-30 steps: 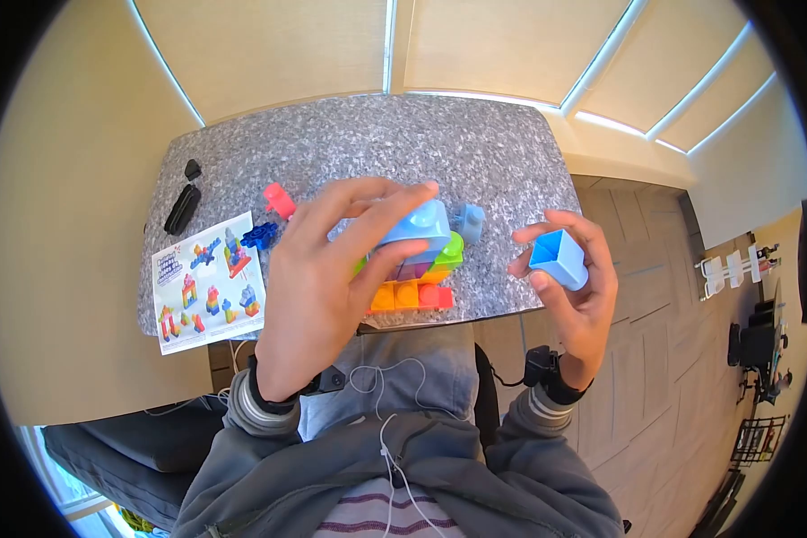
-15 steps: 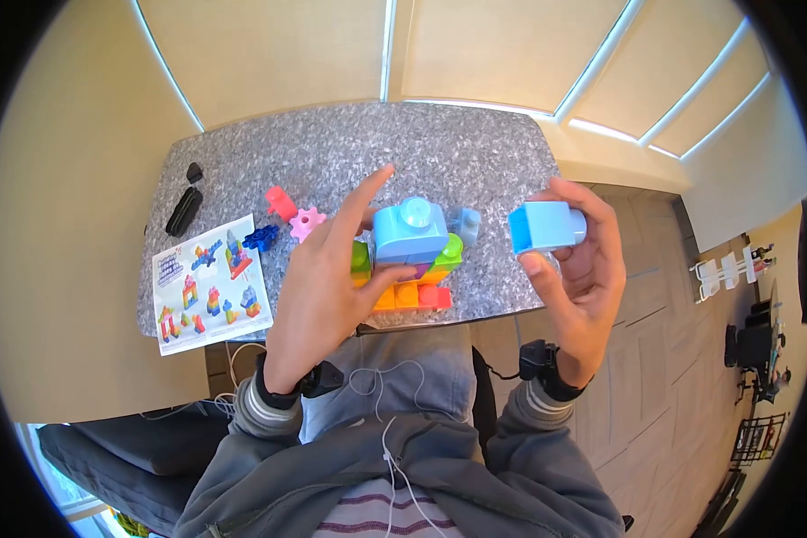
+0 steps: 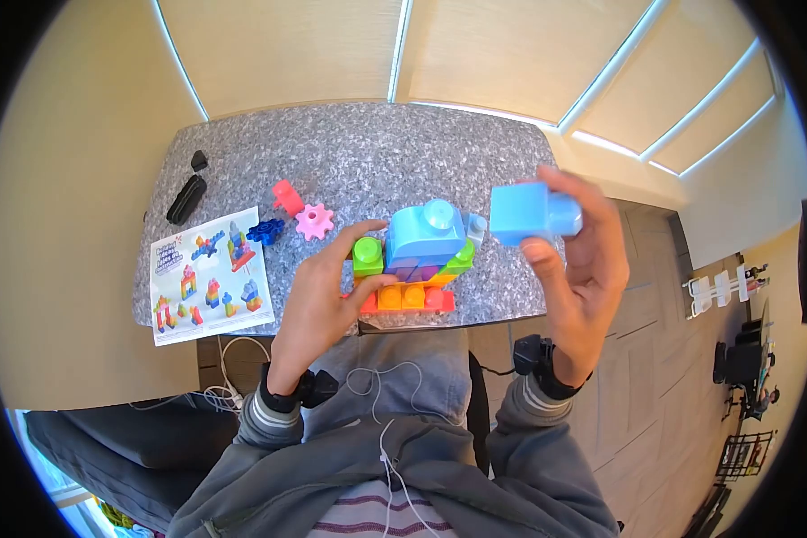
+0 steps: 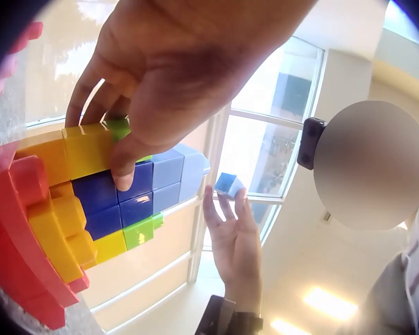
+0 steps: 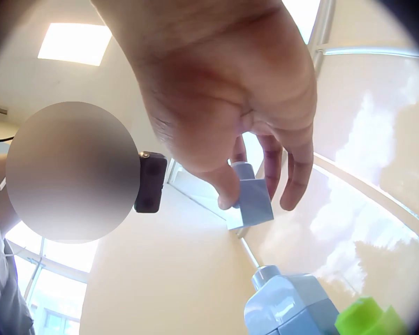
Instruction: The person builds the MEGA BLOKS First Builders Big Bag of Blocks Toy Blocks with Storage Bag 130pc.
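Observation:
A stack of toy building bricks (image 3: 426, 247) stands near the table's front edge, with a rounded light blue brick (image 3: 437, 215) and its single stud on top. My left hand (image 3: 314, 305) grips the stack's left side. In the left wrist view, its thumb (image 4: 125, 167) lies against the dark blue bricks (image 4: 98, 199) and the fingers reach behind. Right of the stack and raised, my right hand (image 3: 587, 251) pinches a small light blue brick (image 3: 518, 213) between thumb and fingers. That brick lies sideways, stud toward the palm; the right wrist view shows it above the rounded brick.
Left of the stack lie a pink gear (image 3: 315, 221), a red piece (image 3: 287, 197) and a dark blue piece (image 3: 265, 232). A printed picture sheet (image 3: 211, 309) overhangs the front left edge. Another light blue piece (image 3: 477, 228) sits just right of the stack. Black items (image 3: 186, 199) lie farther back.
My left hand has come down from the top brick to the stack's left side. The right hand has turned the small brick sideways and brought it a little up and left.

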`<state>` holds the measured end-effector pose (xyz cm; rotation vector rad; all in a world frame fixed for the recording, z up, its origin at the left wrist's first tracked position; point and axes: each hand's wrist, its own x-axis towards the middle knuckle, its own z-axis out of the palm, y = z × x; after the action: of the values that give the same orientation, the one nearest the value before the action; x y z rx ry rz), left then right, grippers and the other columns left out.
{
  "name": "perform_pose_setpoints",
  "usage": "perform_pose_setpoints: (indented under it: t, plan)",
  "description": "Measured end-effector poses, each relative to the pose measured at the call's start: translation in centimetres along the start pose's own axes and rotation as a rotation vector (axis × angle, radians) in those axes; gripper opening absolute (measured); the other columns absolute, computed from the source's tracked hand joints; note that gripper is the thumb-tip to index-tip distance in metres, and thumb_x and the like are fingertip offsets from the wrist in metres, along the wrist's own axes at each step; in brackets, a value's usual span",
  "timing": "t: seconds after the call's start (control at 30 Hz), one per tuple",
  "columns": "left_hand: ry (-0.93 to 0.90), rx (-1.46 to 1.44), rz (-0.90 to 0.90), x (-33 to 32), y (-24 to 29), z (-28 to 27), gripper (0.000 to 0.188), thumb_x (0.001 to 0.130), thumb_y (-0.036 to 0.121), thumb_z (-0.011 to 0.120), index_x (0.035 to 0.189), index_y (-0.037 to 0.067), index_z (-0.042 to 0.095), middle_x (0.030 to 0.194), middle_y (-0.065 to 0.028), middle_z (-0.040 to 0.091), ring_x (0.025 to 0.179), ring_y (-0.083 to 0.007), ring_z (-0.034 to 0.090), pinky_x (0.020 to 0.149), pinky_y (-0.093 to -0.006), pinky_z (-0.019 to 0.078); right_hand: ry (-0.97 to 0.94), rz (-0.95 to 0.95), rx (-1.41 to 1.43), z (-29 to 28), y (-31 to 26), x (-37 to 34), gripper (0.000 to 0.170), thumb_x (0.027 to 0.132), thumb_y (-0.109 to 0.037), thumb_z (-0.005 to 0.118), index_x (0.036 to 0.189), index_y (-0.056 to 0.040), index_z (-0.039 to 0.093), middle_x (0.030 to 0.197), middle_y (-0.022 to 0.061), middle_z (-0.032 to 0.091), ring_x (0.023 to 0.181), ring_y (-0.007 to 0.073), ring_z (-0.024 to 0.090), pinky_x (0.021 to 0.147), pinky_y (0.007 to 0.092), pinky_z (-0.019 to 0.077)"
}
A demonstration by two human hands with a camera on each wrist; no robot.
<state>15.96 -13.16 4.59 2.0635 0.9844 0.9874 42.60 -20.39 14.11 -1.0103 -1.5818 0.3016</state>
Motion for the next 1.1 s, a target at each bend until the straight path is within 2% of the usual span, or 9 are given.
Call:
perform_pose_setpoints:
  t: [0.07, 0.2, 0.27, 0.3, 0.47, 0.63, 0.7, 0.93, 1.1]
  plan:
    - [-0.002, -0.001, 0.0, 0.0, 0.1, 0.1, 0.065, 0.096, 0.015, 0.095, 0.153, 0.003, 0.065, 0.132, -0.0233, 0.082, 0.123, -0.0447, 0.08, 0.101, -0.0484, 0.0624, 0.083, -0.084, -0.001, 1.1, -0.9, 1.4, 0.058, 0.098, -0.006, 0.091, 0.152, 0.0011, 0.07, 0.145, 0.0155, 0.076, 0.129, 0.026, 0.075, 0.108, 0.0406, 0.062]
    - [-0.002, -0.033, -0.014, 0.0, 0.2, 0.1, 0.059, 0.1, 0.017, 0.09, 0.153, 0.006, 0.067, 0.14, -0.0241, 0.078, 0.128, -0.0505, 0.074, 0.103, -0.0521, 0.0609, 0.007, -0.081, -0.101, 2.6, -0.6, 2.7, 0.059, 0.1, -0.008, 0.089, 0.155, -0.003, 0.069, 0.139, 0.0171, 0.078, 0.122, 0.0298, 0.078, 0.101, 0.0414, 0.0637]
    - [0.007, -0.037, -0.018, -0.1, 0.2, 0.2, 0.059, 0.1, 0.016, 0.09, 0.153, 0.006, 0.066, 0.14, -0.0242, 0.078, 0.127, -0.0506, 0.075, 0.103, -0.0521, 0.061, -0.268, -0.113, -0.29, 3.3, -0.1, 2.8, 0.058, 0.1, -0.007, 0.087, 0.155, -0.0079, 0.07, 0.135, 0.0189, 0.078, 0.115, 0.0372, 0.078, 0.095, 0.0425, 0.0634]
    - [0.011, -0.03, -0.012, -0.1, 0.2, 0.2, 0.06, 0.1, 0.016, 0.09, 0.154, 0.007, 0.066, 0.14, -0.0243, 0.078, 0.126, -0.0508, 0.075, 0.102, -0.052, 0.0612, -0.251, -0.077, -0.256, 3.6, 0.1, 2.6, 0.058, 0.099, -0.008, 0.086, 0.155, -0.0109, 0.071, 0.134, 0.0199, 0.078, 0.111, 0.0428, 0.076, 0.092, 0.0446, 0.0622]
    - [0.002, -0.027, 0.003, -0.2, 0.0, 0.1, 0.062, 0.1, 0.015, 0.09, 0.155, 0.007, 0.063, 0.139, -0.0237, 0.078, 0.124, -0.0516, 0.074, 0.1, -0.0518, 0.0619, -0.254, -0.111, -0.275, 3.3, 0.1, 2.6, 0.06, 0.098, -0.009, 0.088, 0.156, -0.0107, 0.071, 0.132, 0.0191, 0.079, 0.11, 0.0395, 0.077, 0.093, 0.0439, 0.0626]
    - [-0.008, -0.114, -0.082, 0.2, 0.1, 0.0, 0.068, 0.097, 0.013, 0.094, 0.157, 0.01, 0.062, 0.123, -0.0247, 0.082, 0.122, -0.0485, 0.078, 0.098, -0.0519, 0.0622, -0.232, -0.111, -0.238, 3.0, 0.8, 2.0, 0.066, 0.098, -0.011, 0.089, 0.161, -0.0113, 0.069, 0.133, 0.0192, 0.081, 0.113, 0.0369, 0.08, 0.095, 0.0427, 0.0631]
    - [0.005, -0.093, -0.061, 0.2, -0.1, 0.2, 0.069, 0.097, 0.013, 0.094, 0.158, 0.011, 0.061, 0.12, -0.0245, 0.082, 0.121, -0.0477, 0.079, 0.097, -0.0519, 0.0622, -0.214, 0.048, -0.189, 2.6, 1.2, 1.1, 0.069, 0.099, -0.014, 0.09, 0.163, -0.0092, 0.066, 0.135, 0.0192, 0.082, 0.117, 0.0358, 0.081, 0.1, 0.0421, 0.0634]
    - [0.12, 0.051, -0.02, 0.4, -1.0, -1.0, 0.072, 0.096, 0.008, 0.093, 0.16, 0.014, 0.06, 0.117, -0.0235, 0.082, 0.114, -0.049, 0.08, 0.094, -0.0519, 0.062, -0.109, 0.242, -0.229, -1.0, 6.8, -1.2, 0.064, 0.103, -0.015, 0.088, 0.161, -0.0042, 0.064, 0.138, 0.0182, 0.083, 0.124, 0.0353, 0.081, 0.11, 0.0432, 0.0626]
    - [0.112, 0.082, -0.067, 0.8, -2.4, -2.1, 0.073, 0.098, 0.004, 0.088, 0.163, 0.008, 0.055, 0.133, -0.0281, 0.078, 0.129, -0.0513, 0.074, 0.105, -0.0533, 0.0586, -0.203, 0.373, -0.43, -1.5, 13.3, -5.3, 0.063, 0.101, -0.011, 0.088, 0.16, -0.0039, 0.064, 0.153, 0.0225, 0.074, 0.137, 0.0389, 0.075, 0.111, 0.046, 0.0625]
